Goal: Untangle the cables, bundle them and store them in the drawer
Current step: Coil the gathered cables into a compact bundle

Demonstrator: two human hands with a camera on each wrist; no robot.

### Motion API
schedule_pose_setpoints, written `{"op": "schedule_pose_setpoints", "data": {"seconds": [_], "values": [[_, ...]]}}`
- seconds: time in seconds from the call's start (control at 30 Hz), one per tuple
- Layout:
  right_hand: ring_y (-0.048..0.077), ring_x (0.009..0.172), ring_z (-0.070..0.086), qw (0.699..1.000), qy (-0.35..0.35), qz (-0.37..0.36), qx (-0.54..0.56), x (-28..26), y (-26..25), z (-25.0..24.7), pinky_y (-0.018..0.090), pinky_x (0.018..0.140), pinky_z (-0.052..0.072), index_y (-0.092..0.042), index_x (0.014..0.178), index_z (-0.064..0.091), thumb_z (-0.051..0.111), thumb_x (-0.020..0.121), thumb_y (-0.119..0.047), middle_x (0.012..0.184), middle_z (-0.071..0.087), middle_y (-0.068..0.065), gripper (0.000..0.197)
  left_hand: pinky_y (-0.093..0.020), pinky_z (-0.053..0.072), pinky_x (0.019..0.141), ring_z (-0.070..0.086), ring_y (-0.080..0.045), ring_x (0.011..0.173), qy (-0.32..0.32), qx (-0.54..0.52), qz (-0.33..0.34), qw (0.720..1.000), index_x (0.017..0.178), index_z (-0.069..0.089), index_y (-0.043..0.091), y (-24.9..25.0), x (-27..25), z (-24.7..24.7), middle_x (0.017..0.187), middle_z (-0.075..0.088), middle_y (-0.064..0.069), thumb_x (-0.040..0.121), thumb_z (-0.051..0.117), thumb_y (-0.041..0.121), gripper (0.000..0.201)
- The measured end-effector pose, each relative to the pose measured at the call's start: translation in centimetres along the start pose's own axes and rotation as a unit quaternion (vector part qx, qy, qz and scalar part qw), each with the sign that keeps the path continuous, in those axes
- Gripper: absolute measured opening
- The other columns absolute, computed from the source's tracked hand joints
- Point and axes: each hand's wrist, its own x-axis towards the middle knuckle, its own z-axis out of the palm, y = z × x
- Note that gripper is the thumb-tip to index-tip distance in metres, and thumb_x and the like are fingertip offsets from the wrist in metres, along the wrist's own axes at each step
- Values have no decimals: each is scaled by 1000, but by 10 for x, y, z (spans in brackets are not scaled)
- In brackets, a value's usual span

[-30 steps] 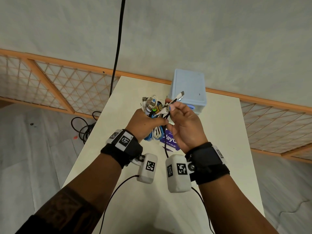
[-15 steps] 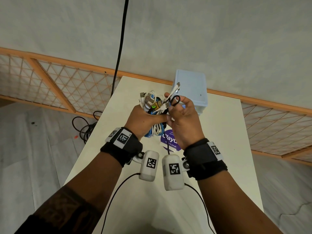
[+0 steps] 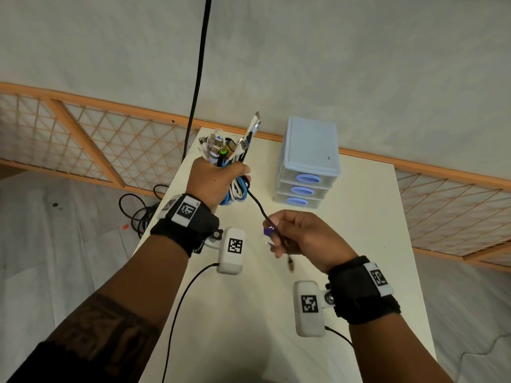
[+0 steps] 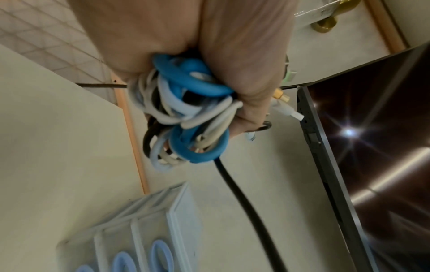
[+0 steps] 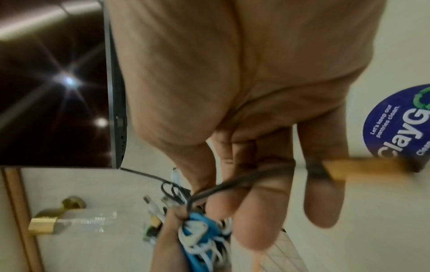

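My left hand (image 3: 214,181) grips a bundle of cables (image 3: 231,150), white, blue and black, with several plugs sticking up above the fist; the loops (image 4: 186,117) hang below it. A thin black cable (image 3: 258,205) runs taut from the bundle down to my right hand (image 3: 298,239), which holds it between curled fingers (image 5: 258,184); its plug end (image 3: 290,265) dangles below that hand. The light blue drawer unit (image 3: 308,161) stands on the white table (image 3: 359,230) to the right of the bundle, its three drawers shut.
A round blue sticker (image 5: 400,127) lies on the table under my right hand. A black cord (image 3: 199,64) hangs down the wall at the back, and cables are coiled on the floor (image 3: 141,208) left of the table. A wooden lattice rail (image 3: 96,139) runs behind.
My hands have come apart. The right hand has drawn the black cable down and to the right out of the bundle, while the left hand lifted the bundle up and left.
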Motion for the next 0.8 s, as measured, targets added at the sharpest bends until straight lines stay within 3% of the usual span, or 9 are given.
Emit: {"op": "schedule_pose_setpoints", "data": {"seconds": [0.07,0.17,0.3,0.4,0.47,0.57,0.63,0.73,0.8], "values": [[18,55,53,1000,-12,-7,23,-3,-3,-8,47,92,57,-9,105,72,58,100,-36,70,54,4,30,-55,62,82,76,-40,81,2,6,2,1000,86,76,6,-3,2,-5,84,78,-19,80,82,5,9],[20,56,41,998,8,-22,52,-5,-10,-17,42,85,58,-14,96,72,64,93,-37,70,45,5,25,-54,62,83,75,-38,76,-5,9,3,1000,79,77,11,-5,1,-9,79,76,-17,77,82,7,7],[21,60,55,986,142,-32,80,0,-14,-29,46,89,56,-11,97,64,75,91,-22,71,58,7,16,-52,61,84,73,-34,74,-27,-28,-22,999,100,73,-6,-9,-2,-11,82,74,-18,83,78,0,19],[19,57,57,982,186,-25,11,4,-24,-27,35,72,59,-9,92,66,78,88,-14,67,64,7,14,-47,60,82,72,-29,71,-80,-14,-29,996,99,74,-1,-9,-10,-11,91,73,-20,86,75,-2,14],[17,57,61,979,199,-29,-34,11,-30,-20,31,67,60,-8,93,65,79,87,-12,66,68,7,15,-41,61,78,72,-26,73,-115,3,-25,993,97,75,5,-11,-17,-6,95,75,-18,86,73,-4,14],[20,65,67,984,170,-49,-19,22,-39,-2,29,69,61,-5,97,62,69,93,-5,75,71,11,8,-39,61,80,76,-28,85,-154,53,-3,987,106,76,3,-20,-26,7,102,78,-17,84,77,-2,24],[23,77,69,989,128,-54,46,25,-44,6,32,82,61,-3,100,61,59,98,-1,86,72,15,4,-46,61,89,75,-32,98,-151,49,7,987,112,75,3,-24,-28,11,106,76,-21,81,77,-2,32],[28,100,69,976,31,-47,210,22,-43,2,41,102,51,2,119,61,60,94,-12,110,71,22,28,-48,59,94,73,-36,105,-129,1,-6,992,115,74,4,-25,-26,6,110,75,-22,83,71,-9,35],[27,107,69,977,4,-60,206,20,-39,0,41,105,50,-1,119,63,67,91,-25,116,71,21,37,-45,60,93,73,-33,105,-146,-13,-15,989,118,74,5,-26,-25,3,112,75,-21,85,69,-10,37]]}}
